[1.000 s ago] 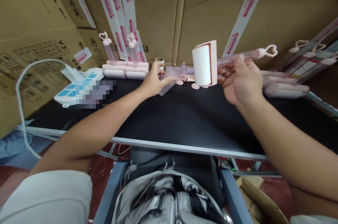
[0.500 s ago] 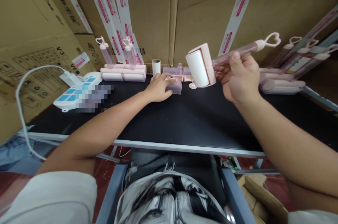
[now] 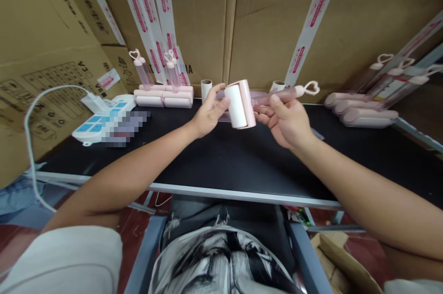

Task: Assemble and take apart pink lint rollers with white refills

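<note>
Black tabletop [image 3: 214, 165] across mid-frame, backed by cardboard boxes [image 3: 263, 21]. Pink lint roller [image 3: 248, 105] at centre of frame, apparently held up off the table, white roll [image 3: 236, 108] facing the camera, see-through handle [image 3: 289, 95] pointing right and slightly up. Judged step in hand: two-handed work at the roller head. Looks to call for a steady handle and careful finger placement at the roll's left edge, minding the sheet surface.

Right hand [image 3: 289, 121]: clamped on the handle, thumb on top, fingers curled beneath, close to the head. Left hand [image 3: 209, 114]: part-curled, thumb and forefinger slightly apart, right beside the roll's left edge; can't tell whether touching or gripping.

Just behind the roller: purplish plastic piece [image 3: 224, 118], mostly hidden. One white tube [image 3: 206, 90] upright behind left hand, another [image 3: 278, 86] behind the handle. Farther out: finished-looking rollers [image 3: 178, 98] at left of centre, more rollers [image 3: 368, 116] at right edge, power strip [image 3: 100, 121] at mid-left, partly next to a pixelated patch.
</note>
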`<state>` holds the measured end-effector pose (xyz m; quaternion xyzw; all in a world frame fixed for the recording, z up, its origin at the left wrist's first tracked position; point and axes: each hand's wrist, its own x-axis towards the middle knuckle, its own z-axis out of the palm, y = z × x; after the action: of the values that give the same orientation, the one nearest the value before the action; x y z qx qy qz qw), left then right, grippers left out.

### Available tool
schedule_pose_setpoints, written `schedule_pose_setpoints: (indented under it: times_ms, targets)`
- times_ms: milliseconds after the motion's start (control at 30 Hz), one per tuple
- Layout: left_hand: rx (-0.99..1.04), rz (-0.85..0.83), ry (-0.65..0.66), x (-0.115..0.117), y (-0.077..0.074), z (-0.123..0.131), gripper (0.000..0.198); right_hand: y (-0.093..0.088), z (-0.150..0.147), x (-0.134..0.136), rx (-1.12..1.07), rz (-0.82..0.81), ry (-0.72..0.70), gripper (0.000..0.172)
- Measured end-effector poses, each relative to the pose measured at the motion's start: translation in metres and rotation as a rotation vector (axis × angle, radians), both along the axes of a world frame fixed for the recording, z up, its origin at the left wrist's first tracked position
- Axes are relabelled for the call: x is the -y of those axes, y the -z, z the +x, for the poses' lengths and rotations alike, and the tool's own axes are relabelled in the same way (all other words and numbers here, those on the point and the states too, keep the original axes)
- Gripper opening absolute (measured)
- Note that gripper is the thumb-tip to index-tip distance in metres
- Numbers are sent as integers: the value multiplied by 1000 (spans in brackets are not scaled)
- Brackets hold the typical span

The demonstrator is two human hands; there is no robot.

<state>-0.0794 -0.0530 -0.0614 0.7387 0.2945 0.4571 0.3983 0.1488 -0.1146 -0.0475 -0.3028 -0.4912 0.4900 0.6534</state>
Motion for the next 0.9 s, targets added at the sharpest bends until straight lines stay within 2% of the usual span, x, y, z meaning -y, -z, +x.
schedule_pose_setpoints:
  times_ms: [100, 200, 367, 533, 600, 700, 833, 900]
  targets:
    - [106, -8, -38, 6, -2, 3, 90, 1, -8, 11, 39, -82, -193, 46]
    - [110, -35, -90, 2, -10, -7, 86, -1, -3, 13, 57, -156, -289, 50]
    - [81, 3, -157, -11, -24, -34, 83, -2, 9, 4, 129, -180, -267, 55]
    - [62, 68, -164, -16, -25, -40, 80, 3, 7, 1, 268, -157, -272, 52]
    - [93, 105, -180, -20, -21, -39, 81, 5, 6, 1, 286, -99, -220, 52]
    - [165, 132, -191, -26, -16, -36, 80, 10, 4, 4, 354, 48, -70, 53]
    - [261, 128, -183, -24, -15, -30, 75, 16, 3, 8, 500, 261, 181, 46]
    - [297, 63, -148, -19, -16, -26, 72, 16, 5, 8, 582, 373, 344, 42]
